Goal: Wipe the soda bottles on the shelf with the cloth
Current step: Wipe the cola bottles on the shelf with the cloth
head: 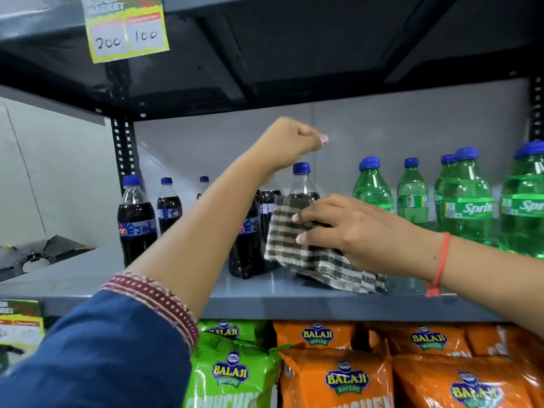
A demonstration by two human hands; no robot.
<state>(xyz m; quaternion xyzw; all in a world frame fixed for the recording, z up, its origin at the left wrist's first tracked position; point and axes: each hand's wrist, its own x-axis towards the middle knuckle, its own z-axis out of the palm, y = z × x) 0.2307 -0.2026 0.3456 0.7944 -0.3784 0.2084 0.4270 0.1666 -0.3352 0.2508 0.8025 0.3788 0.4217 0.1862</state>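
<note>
While the right hand (362, 231) grips the checked cloth (309, 254), its fingers press it on the cola bottle (303, 188), standing on the shelf (176, 278) just behind them. Left hand (291, 142) hovers above the cap, fingers curled, nothing seen inside. Advice: steady the cap with the left, wipe downward, and avoid nudging the neighbouring bottle (247, 254) left of the fingers.

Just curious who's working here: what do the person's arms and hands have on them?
The left arm wears a dark blue sleeve ending in a maroon cuff with pale dotted lines. The right forearm is bare, a red thread tied round its wrist. The left hand and right hand wear no gloves.
</note>
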